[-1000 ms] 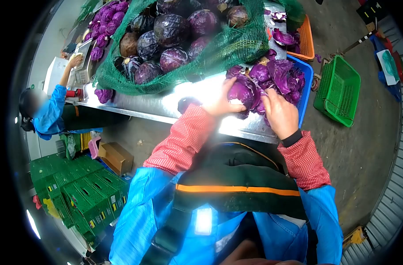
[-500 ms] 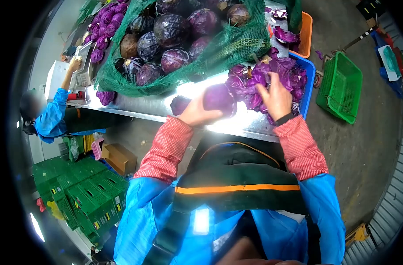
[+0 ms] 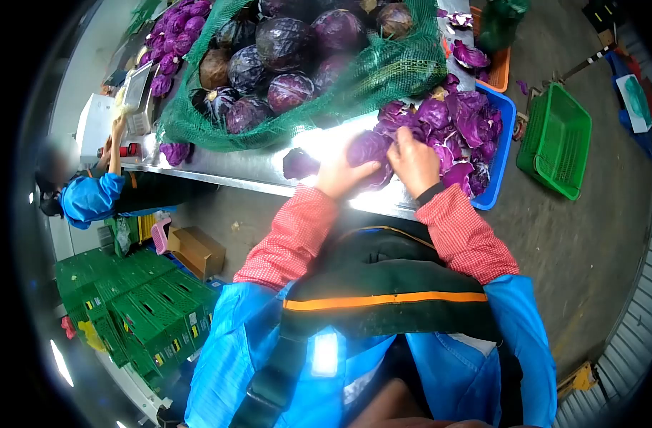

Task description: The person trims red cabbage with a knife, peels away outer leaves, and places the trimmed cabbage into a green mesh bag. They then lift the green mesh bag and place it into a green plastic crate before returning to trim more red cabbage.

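A red cabbage head (image 3: 369, 148) rests on the shiny steel table (image 3: 247, 168) in front of me. My left hand (image 3: 342, 177) cups it from the near left side. My right hand (image 3: 413, 161) grips it from the right, fingers on its outer leaves. Loose purple leaves (image 3: 465, 125) fill a blue crate (image 3: 503, 153) just right of my hands. A single torn leaf (image 3: 299, 163) lies on the table left of the cabbage.
A green net sack (image 3: 383, 75) of red cabbages covers the far table. A co-worker in blue (image 3: 90, 196) stands at the left by a scale (image 3: 135, 96). Green crates (image 3: 137, 310) are stacked lower left; a green basket (image 3: 558, 139) and orange crate (image 3: 498, 68) sit on the right.
My right hand came back from the leaf pile in the blue crate onto the cabbage. The cabbage has shifted slightly right and away. The co-worker has raised both arms toward the scale.
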{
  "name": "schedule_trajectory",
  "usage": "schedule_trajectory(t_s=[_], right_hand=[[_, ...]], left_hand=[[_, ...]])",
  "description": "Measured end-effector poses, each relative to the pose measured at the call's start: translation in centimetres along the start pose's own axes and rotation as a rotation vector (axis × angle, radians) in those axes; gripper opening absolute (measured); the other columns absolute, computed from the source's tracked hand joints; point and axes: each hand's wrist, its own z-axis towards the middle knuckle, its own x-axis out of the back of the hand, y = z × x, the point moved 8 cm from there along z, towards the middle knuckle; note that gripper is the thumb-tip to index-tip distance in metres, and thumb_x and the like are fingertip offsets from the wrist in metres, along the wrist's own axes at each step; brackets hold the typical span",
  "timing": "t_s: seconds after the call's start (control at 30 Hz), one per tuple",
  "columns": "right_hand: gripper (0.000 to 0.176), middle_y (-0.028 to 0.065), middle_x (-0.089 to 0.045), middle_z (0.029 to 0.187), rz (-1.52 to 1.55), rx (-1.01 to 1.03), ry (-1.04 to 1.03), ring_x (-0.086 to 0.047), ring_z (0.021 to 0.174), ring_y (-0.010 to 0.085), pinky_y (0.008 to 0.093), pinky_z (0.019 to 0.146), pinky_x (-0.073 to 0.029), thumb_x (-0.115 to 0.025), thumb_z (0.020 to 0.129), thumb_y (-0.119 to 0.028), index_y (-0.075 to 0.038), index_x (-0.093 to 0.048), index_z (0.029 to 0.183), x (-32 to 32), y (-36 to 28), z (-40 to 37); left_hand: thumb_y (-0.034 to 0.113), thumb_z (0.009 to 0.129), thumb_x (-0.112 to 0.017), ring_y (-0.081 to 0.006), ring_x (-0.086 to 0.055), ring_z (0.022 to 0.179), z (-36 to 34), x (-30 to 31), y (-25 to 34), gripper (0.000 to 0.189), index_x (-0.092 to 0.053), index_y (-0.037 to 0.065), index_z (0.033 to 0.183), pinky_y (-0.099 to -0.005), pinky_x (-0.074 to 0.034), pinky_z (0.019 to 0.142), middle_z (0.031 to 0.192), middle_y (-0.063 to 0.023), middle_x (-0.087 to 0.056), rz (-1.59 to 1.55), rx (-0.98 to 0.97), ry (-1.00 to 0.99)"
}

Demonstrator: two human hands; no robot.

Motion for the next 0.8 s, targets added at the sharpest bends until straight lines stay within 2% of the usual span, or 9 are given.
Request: schedule_trajectory(t_s=[0.07,0.2,0.37,0.47,0.5,0.57,0.63,0.7,0.8], right_hand=[[0.022,0.0223,-0.063,0.068,-0.004,-0.049,0.031,-0.064,0.066,0.0412,0.0520,0.058,-0.049,-0.062,0.087,-0.025,-0.004,-0.053,0.091,0.1,1.9,0.4],[0.024,0.0213,-0.062,0.067,0.077,-0.058,-0.006,-0.063,0.066,0.0428,0.0520,0.058,-0.048,-0.063,0.087,-0.025,-0.004,-0.053,0.094,-1.1,3.7,-0.1],[0.020,0.0217,-0.062,0.067,0.264,-0.147,0.161,-0.064,0.066,0.0418,0.0493,0.056,-0.048,-0.061,0.089,-0.021,-0.005,-0.055,0.100,6.3,3.8,-2.1],[0.024,0.0195,-0.065,0.070,0.069,-0.147,0.257,-0.066,0.067,0.0389,0.0477,0.056,-0.049,-0.062,0.089,-0.022,-0.006,-0.056,0.107,10.3,6.1,-2.2],[0.028,0.0189,-0.066,0.071,0.045,-0.100,0.287,-0.066,0.068,0.0389,0.0477,0.057,-0.049,-0.062,0.089,-0.023,-0.007,-0.055,0.110,11.0,6.2,-2.2],[0.053,0.0193,-0.068,0.083,0.046,-0.134,0.031,-0.067,0.073,0.0370,0.0457,0.060,-0.051,-0.068,0.084,-0.038,-0.010,-0.048,0.125,11.1,1.7,-2.5],[0.068,0.0197,-0.068,0.098,0.169,0.223,0.174,-0.068,0.078,0.0351,0.0430,0.061,-0.053,-0.071,0.079,-0.049,-0.013,-0.047,0.131,11.0,-4.1,-3.8],[0.060,0.0182,-0.068,0.096,0.122,0.191,0.013,-0.068,0.076,0.0344,0.0439,0.063,-0.054,-0.074,0.076,-0.043,-0.012,-0.054,0.123,10.0,-6.7,-4.2],[0.039,0.0173,-0.067,0.091,0.216,0.120,0.019,-0.067,0.070,0.0327,0.0416,0.061,-0.053,-0.070,0.081,-0.032,-0.007,-0.057,0.108,8.1,-4.6,-3.9]], left_hand=[[0.033,0.069,-0.082,-0.0313,-0.054,0.118,-0.6,0.3,-0.9,0.075,-0.052,0.008,0.133,-0.0389,-0.043,0.102,0.124,-0.0181,-0.053,0.026,-0.033,0.042],[0.030,0.072,-0.079,-0.0288,-0.055,0.115,-1.9,0.4,0.5,0.071,-0.051,0.007,0.134,-0.0379,-0.043,0.101,0.124,-0.0155,-0.055,-0.004,-0.195,0.070],[0.035,0.087,-0.067,-0.0244,-0.060,0.106,-2.8,0.2,-3.9,0.058,-0.049,0.004,0.133,-0.0368,-0.051,0.090,0.120,-0.0128,-0.059,-0.876,0.365,0.149],[0.042,0.088,-0.066,-0.0251,-0.065,0.087,-2.3,-0.5,-5.7,0.065,-0.042,0.005,0.136,-0.0363,-0.058,0.072,0.114,-0.0140,-0.060,-1.179,0.319,0.241],[0.042,0.089,-0.064,-0.0233,-0.063,0.094,-2.4,-0.4,-4.6,0.063,-0.043,0.004,0.135,-0.0352,-0.054,0.080,0.117,-0.0132,-0.059,-1.107,0.320,0.191],[0.039,0.091,-0.063,-0.0203,-0.060,0.102,-2.2,-0.1,-1.9,0.058,-0.047,0.002,0.133,-0.0332,-0.049,0.090,0.119,-0.0115,-0.059,-0.973,0.300,0.153],[0.034,0.092,-0.063,-0.0178,-0.058,0.105,-2.2,0.0,1.5,0.051,-0.050,0.001,0.128,-0.0311,-0.047,0.094,0.117,-0.0100,-0.060,-0.854,0.270,0.183],[0.030,0.092,-0.064,-0.0166,-0.058,0.104,-2.1,-0.4,2.6,0.048,-0.051,0.001,0.127,-0.0301,-0.047,0.094,0.116,-0.0092,-0.060,-0.783,0.215,0.182],[0.028,0.091,-0.065,-0.0154,-0.057,0.104,-2.1,-0.9,3.6,0.047,-0.052,0.001,0.127,-0.0291,-0.047,0.093,0.116,-0.0085,-0.060,-0.695,0.148,0.185]])
